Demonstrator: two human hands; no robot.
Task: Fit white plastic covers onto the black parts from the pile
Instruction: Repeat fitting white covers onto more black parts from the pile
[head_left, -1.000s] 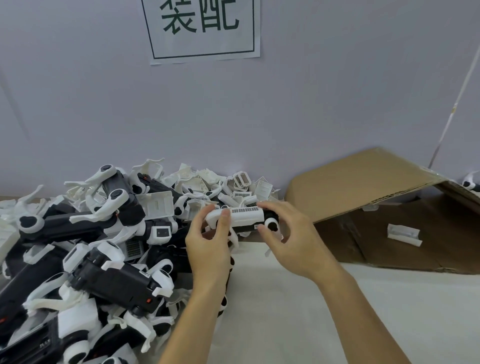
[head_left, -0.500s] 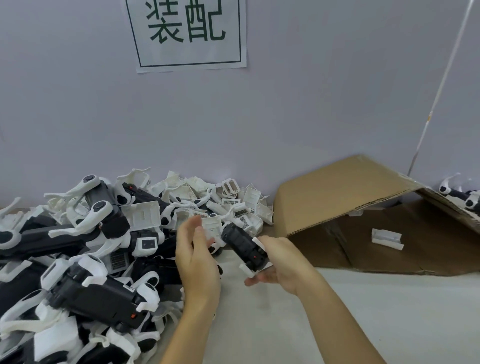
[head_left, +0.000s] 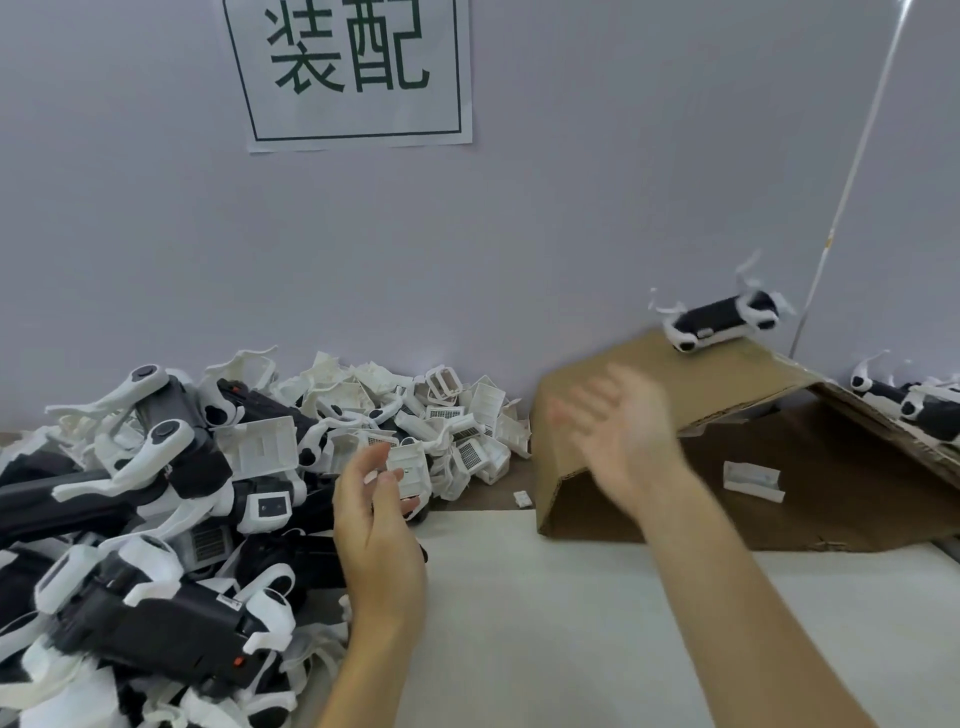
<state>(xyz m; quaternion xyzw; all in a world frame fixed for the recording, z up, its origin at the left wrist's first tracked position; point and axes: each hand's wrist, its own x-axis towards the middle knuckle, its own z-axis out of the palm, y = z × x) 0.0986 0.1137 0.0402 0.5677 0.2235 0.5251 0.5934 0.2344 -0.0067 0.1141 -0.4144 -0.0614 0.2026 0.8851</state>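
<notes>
Nearest, left of the cardboard box (head_left: 649, 379), lies the pile of black parts (head_left: 135, 561) with white arms. Just beside its right edge the left hand (head_left: 376, 525) is raised, fingers loosely spread, holding nothing. The right hand (head_left: 621, 436), blurred, is in front of the box flap, fingers straight and empty. Farther off, an assembled black-and-white part (head_left: 722, 318) is above the box's far edge, near the wall; loose white covers (head_left: 452, 421) are heaped left of the box.

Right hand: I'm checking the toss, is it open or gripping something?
Open. The right hand shows spread, blurred fingers holding nothing; the assembled part is airborne above the cardboard box.
</notes>
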